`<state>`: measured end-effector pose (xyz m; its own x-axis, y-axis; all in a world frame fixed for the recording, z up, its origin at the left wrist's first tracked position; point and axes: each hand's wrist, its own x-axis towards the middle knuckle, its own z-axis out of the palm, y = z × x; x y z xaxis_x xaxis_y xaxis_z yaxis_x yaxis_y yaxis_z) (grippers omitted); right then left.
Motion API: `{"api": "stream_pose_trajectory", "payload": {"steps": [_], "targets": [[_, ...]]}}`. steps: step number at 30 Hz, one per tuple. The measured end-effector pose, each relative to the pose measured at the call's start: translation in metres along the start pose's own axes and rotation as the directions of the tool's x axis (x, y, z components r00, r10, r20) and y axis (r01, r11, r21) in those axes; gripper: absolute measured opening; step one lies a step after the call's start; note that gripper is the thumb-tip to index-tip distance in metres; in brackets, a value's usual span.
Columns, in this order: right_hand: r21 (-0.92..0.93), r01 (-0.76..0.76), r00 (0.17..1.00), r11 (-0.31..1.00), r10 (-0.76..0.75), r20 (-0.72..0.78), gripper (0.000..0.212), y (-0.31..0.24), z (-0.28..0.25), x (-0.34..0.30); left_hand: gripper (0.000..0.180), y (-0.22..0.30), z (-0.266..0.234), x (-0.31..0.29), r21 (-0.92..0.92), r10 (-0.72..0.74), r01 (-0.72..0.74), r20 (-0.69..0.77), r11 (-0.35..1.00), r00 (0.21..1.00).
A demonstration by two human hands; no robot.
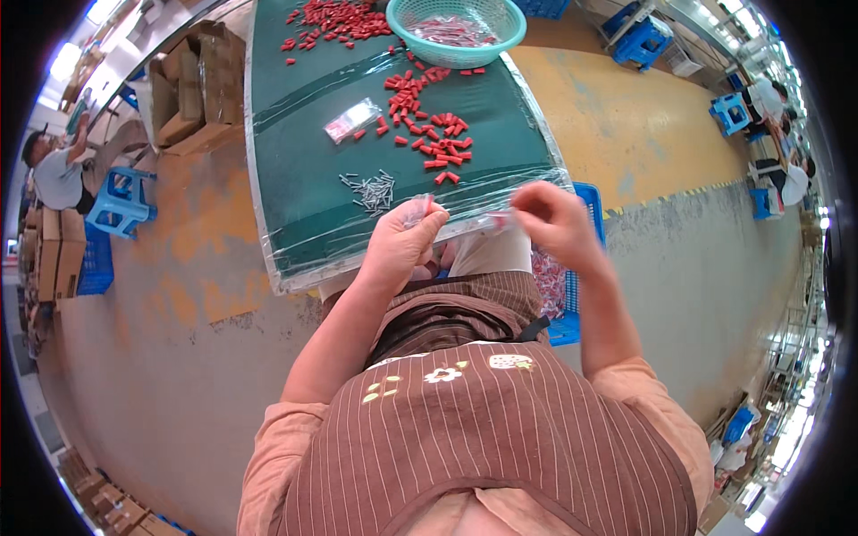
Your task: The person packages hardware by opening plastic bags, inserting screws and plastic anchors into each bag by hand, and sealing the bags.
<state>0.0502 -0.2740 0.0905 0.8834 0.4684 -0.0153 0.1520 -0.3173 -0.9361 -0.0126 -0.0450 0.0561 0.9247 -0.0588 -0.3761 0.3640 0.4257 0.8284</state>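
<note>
Just off the near edge of the green-topped table (304, 161), my left hand (404, 239) is closed on a small clear plastic bag (416, 213) with a bit of red at its top. My right hand (559, 223), slightly blurred, has its fingers curled together. At its fingertips is another small clear bag with red in it (499, 218), partly smeared. Grey screws (371, 191) lie in a small heap beyond my left hand. Short red plastic sleeves (438, 147) are scattered farther back. A stack of clear bags with red print (353, 121) lies left of them.
A mint-green basket (420, 49) holding filled bags stands at the far right of the table, beside a larger red pile (344, 20). Right of my lap is a blue crate (572, 330) of bags. Cartons (201, 89), blue stools (122, 198) and other people sit around.
</note>
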Motion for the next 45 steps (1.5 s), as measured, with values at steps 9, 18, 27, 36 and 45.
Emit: {"api": "stream_pose_trajectory", "payload": {"steps": [9, 18, 27, 36, 45], "targets": [[-0.164, -0.028, 0.994, 0.986, 0.011, -0.105, 0.016, -0.01, -0.038, -0.048, 0.008, -0.012, 0.012, 0.0, -0.041, -0.055, 0.062, 0.145, 0.997, 0.988], [0.334, 0.069, 0.996, 0.94, -0.084, 0.029, 0.01, 0.019, 0.059, 0.009, 0.018, -0.022, 0.019, -0.005, 0.052, -0.016, 0.007, 0.164, 0.999, 0.986], [0.3, -0.021, 0.999, 0.954, 0.009, 0.042, 0.013, 0.042, 0.068, 0.015, 0.008, -0.025, 0.016, -0.004, 0.073, 0.132, -0.123, -0.142, 0.99, 0.981], [0.352, -0.128, 0.991, 0.927, 0.11, 0.071, 0.013, 0.015, 0.108, 0.022, 0.021, -0.043, -0.02, 0.002, 0.104, 0.325, -0.31, -0.209, 0.945, 0.922], [0.28, -0.122, 0.989, 0.952, 0.092, 0.118, 0.013, 0.017, 0.14, 0.039, 0.03, -0.037, -0.04, -0.008, -0.011, 0.47, -0.493, -0.287, 0.87, 0.835]]}}
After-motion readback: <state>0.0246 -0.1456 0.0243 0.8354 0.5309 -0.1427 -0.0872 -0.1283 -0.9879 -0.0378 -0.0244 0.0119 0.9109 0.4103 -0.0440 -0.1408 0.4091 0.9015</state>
